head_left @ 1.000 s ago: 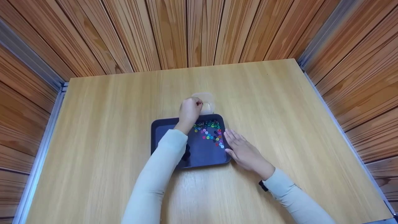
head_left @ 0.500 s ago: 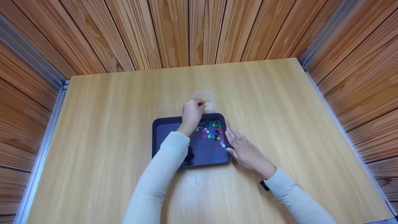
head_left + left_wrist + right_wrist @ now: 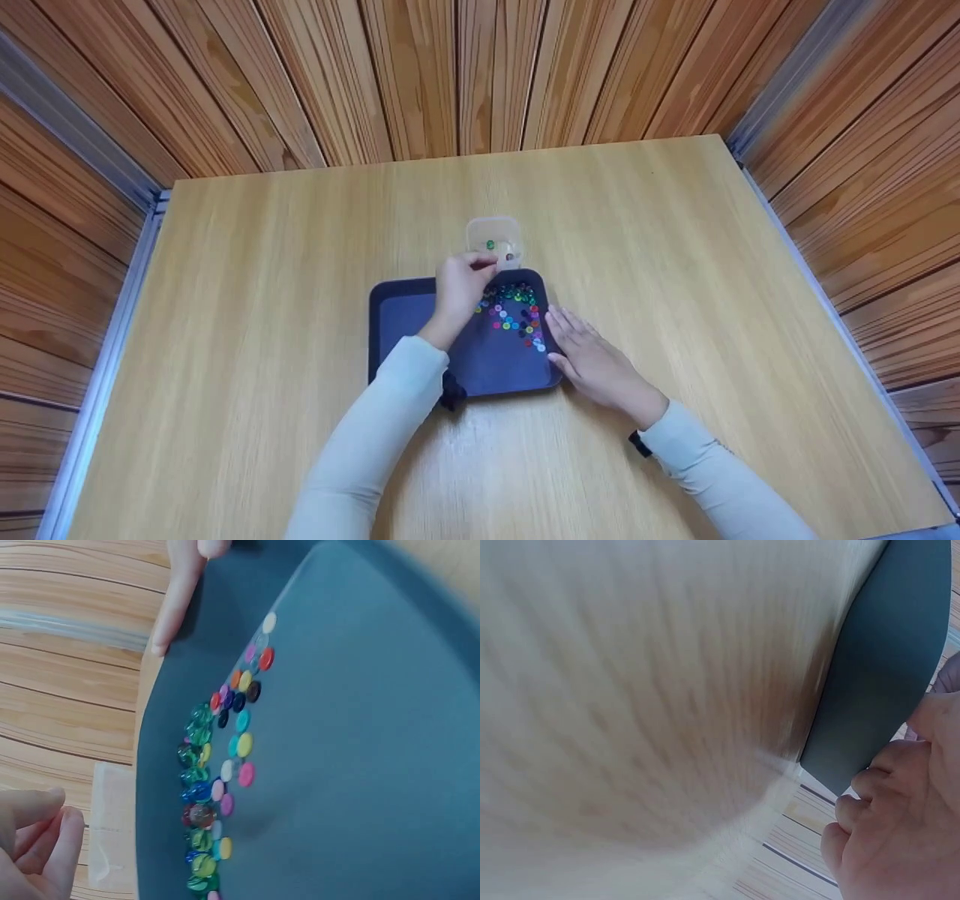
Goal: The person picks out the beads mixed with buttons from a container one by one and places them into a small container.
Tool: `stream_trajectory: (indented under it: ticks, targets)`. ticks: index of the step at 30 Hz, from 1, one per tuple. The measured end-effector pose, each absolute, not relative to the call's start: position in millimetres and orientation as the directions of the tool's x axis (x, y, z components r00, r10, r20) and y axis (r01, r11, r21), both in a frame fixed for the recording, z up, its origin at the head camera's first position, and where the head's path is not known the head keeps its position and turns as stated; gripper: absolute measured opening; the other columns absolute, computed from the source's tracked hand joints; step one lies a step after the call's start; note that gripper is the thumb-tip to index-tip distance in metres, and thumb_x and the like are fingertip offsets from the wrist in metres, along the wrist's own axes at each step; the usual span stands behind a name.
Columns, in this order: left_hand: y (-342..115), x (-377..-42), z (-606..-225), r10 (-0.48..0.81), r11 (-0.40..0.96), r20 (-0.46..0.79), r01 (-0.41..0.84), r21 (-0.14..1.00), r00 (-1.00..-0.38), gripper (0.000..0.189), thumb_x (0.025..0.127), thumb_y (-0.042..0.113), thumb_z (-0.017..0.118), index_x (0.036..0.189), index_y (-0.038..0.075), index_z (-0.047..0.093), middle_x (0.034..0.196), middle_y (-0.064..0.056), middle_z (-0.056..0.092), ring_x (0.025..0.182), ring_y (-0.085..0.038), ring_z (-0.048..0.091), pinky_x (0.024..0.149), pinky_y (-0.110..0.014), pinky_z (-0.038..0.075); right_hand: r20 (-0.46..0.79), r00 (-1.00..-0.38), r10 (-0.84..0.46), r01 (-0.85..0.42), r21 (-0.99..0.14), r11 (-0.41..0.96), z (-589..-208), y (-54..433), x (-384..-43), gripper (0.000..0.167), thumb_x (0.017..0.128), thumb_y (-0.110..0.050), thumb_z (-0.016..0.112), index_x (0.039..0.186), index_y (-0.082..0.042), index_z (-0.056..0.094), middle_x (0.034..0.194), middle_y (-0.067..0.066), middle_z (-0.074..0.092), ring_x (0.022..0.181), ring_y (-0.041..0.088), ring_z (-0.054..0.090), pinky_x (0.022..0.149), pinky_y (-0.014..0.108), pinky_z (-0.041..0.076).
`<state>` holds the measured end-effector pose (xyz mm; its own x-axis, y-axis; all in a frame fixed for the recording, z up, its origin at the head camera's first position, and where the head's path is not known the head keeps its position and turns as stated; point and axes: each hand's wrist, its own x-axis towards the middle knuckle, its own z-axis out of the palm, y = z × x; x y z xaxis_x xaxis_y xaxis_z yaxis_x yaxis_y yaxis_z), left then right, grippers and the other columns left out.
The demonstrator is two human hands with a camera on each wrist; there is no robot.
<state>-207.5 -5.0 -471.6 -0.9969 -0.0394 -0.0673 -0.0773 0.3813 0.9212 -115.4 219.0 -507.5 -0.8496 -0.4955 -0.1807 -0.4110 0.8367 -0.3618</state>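
My left hand hovers over the far rim of a dark tray, beside a small clear plastic container. Its fingers are loosely bent, thumb and fingertips close together, with nothing visible between them. Inside the container lie a green marble and a small dark reddish one. Glass marbles line the tray's far wall, and colourful buttons are scattered near them at the right. My right hand rests against the tray's right side, fingers extended along the outer wall and thumb at the rim.
The tray stands on a light wooden table, with the container just behind it. Wood-panelled walls enclose the back and sides. A black strap shows at the right wrist, and a black device under the left.
My left hand has drawn back slightly from the container toward the tray. The green marble and the reddish one are now visible in the container. The right hand stays at the tray's side.
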Motion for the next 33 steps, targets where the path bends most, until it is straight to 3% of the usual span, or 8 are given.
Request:
stream_trajectory:
  ticks: [14,25,33]
  targets:
    - [-8.4,-197.1,-501.3,-0.097,0.377,-0.173,-0.196,0.905,-0.98,0.016,0.086,0.011,0.077,0.101,0.006,0.078,0.103,-0.008,0.077,0.096,-0.019,0.07,0.082,-0.031,0.057,-0.169,-0.851,-0.497,-0.417,-0.358,0.836,-509.7,219.3,-114.9,0.062,0.107,-0.028,0.04,0.156,0.002,0.017,0.165,0.019,0.017,0.153,0.037,0.015,0.124,0.052,0.018]
    - [-7.4,-192.1,-516.5,-0.05,0.464,-0.173,-0.176,0.868,-0.984,0.017,0.088,0.007,0.074,0.105,0.006,0.077,0.107,-0.008,0.077,0.102,-0.018,0.07,0.089,-0.034,0.056,-0.179,-0.85,-0.495,-0.409,-0.366,0.836,-511.5,219.9,-115.6,0.062,0.108,-0.031,0.037,0.156,0.001,0.016,0.165,0.018,0.016,0.154,0.037,0.014,0.124,0.052,0.017]
    - [-0.8,-189.8,-521.5,-0.001,0.578,-0.06,-0.049,0.814,-0.998,0.016,0.089,0.002,0.07,0.103,0.003,0.077,0.104,-0.01,0.077,0.098,-0.02,0.072,0.087,-0.036,0.057,-0.171,-0.85,-0.498,-0.412,-0.373,0.831,-511.5,219.6,-115.5,0.062,0.108,-0.03,0.039,0.156,0.001,0.017,0.165,0.018,0.018,0.154,0.037,0.015,0.124,0.053,0.018]
